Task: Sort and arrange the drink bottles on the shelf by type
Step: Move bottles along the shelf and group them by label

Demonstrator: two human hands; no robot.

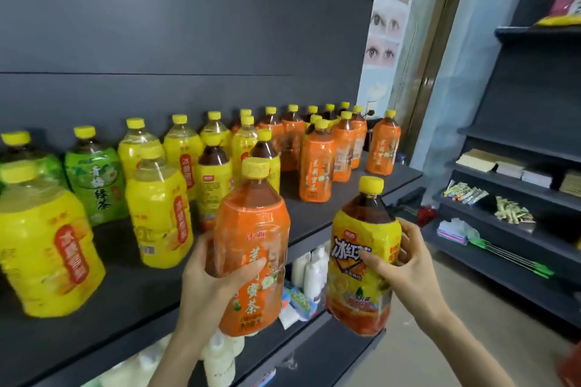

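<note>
- Left hand (217, 280) grips orange bottle (251, 248) round its middle, fingers (248, 267) curled about the label; bottle upright, held in the air at the front edge of the shelf (330, 214), not resting on it
- Right hand (412, 267) grips tea bottle (361, 261), yellow label, dark liquid; thumb across the front, other fingers wrapped behind; bottle tilted slightly, held off the shelf edge, just right of the orange bottle, not touching it
- On the shelf: green bottles (94, 179) at far left; yellow bottles (157, 207) from left to centre; orange group (316, 166) at right rear, one standing alone at the right end
- White bottles (311, 270) on the lower shelf, below the hands
</note>
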